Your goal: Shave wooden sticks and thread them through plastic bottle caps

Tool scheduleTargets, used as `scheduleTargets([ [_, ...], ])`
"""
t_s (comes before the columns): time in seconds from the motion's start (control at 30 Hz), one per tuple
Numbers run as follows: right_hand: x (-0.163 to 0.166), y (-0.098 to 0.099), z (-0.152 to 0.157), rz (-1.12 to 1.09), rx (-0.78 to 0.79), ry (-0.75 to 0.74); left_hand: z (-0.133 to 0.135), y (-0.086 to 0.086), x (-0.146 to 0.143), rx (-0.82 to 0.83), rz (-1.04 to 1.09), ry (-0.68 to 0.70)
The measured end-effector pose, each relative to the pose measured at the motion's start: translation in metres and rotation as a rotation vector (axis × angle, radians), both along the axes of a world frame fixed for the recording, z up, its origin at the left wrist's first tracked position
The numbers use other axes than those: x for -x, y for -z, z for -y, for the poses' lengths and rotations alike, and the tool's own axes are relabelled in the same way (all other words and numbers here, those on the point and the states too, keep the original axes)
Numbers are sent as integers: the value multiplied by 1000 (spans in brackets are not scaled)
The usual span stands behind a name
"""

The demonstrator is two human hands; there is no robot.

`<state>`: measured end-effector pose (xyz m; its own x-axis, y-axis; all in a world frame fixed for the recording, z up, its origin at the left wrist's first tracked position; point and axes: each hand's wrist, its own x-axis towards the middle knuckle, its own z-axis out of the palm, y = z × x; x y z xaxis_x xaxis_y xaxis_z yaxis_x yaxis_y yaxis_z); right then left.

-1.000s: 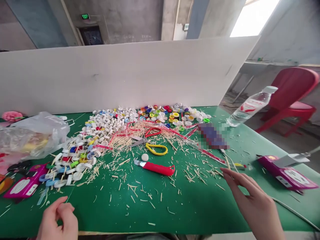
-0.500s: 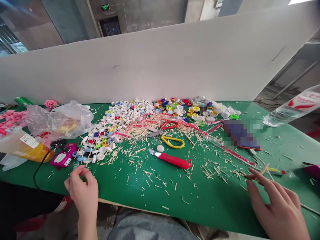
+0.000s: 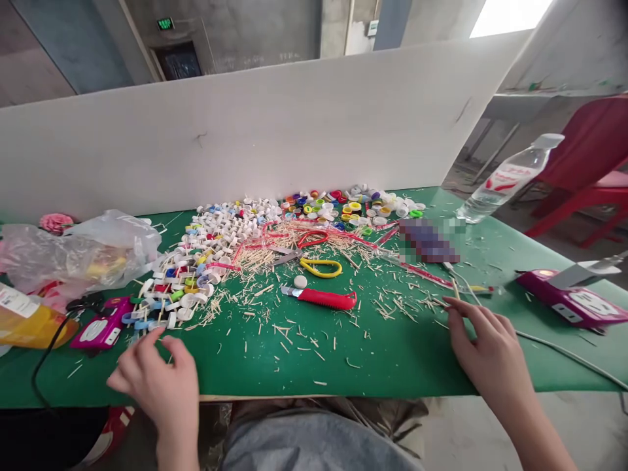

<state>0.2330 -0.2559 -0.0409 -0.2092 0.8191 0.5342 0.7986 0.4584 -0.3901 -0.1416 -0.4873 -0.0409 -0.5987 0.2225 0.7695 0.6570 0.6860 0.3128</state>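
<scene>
My left hand (image 3: 157,373) is at the near edge of a heap of bottle caps (image 3: 216,245), many with thin wooden sticks through them. Its fingers are loosely curled, thumb and forefinger apart, with nothing visible between them. At the right, my right hand (image 3: 483,340) is low over the table, its thumb and forefinger closed on a short wooden stick (image 3: 456,288) that points up. Between the hands lie a red utility knife (image 3: 326,299) with its blade out, a round whitish piece (image 3: 300,282) and scissors (image 3: 321,267) with red and yellow handles.
Wood splinters litter the green table (image 3: 392,366). Coloured caps (image 3: 353,208) lie along the white board (image 3: 294,131). A phone (image 3: 429,242), a water bottle (image 3: 510,180) and a purple power strip (image 3: 574,297) stand right; a plastic bag (image 3: 118,245) and another purple box (image 3: 103,324) lie left.
The view has swung to the right, so the water bottle and right power strip show more fully. My left fingers have spread from a near pinch. The stick at my right fingertips now points upright.
</scene>
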Motion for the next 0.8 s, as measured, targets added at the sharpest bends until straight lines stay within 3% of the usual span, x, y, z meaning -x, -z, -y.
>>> scheduleTargets([
  [0.1, 0, 4, -4, 29, -91, 18, -44, -22, -16, 91, -14, 410],
  [0.2, -1, 7, -7, 32, -111, 29, -109, -39, -25, 545, 39, 700],
  [0.3, -3, 6, -6, 29, -76, 13, -166, -43, -21, 681, 32, 743],
  [0.37, -4, 5, -6, 25, -64, -2, -189, -40, -14, 741, 29, 752],
  [0.57, -5, 5, -7, 37, -56, -6, -207, -30, 5, 815, -26, 781],
  [0.8, -5, 5, -6, 81, -34, -13, -231, -39, 13, 754, -18, 772],
])
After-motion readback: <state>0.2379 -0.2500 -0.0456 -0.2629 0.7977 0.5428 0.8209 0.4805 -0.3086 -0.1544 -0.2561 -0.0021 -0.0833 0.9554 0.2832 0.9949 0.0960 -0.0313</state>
